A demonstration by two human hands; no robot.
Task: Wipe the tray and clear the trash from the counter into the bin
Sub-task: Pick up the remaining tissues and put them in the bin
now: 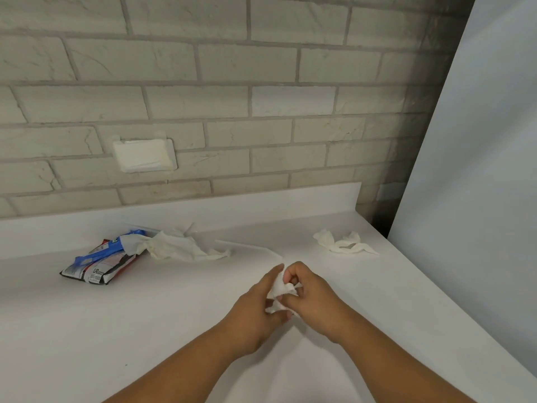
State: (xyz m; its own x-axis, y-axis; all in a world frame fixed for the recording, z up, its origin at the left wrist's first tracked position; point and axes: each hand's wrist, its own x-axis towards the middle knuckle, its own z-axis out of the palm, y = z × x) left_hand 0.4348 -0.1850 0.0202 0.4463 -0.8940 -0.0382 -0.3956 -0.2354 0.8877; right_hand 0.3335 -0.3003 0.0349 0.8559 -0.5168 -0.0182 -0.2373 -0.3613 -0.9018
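Note:
Over the middle of the white counter [116,330], my left hand [255,309] and my right hand [313,295] meet and hold a small crumpled white wipe [280,289] between their fingers. A pack of wipes [98,264] with a blue flap lies at the left, and a used white wipe [180,247] trails from it. Another crumpled white wipe [343,242] lies at the back right. A clear tray [247,245] is only faintly visible as an edge behind my hands. No bin is in view.
A brick wall [232,97] with a white outlet cover [144,155] stands behind the counter. A large white panel [479,170] borders the counter on the right.

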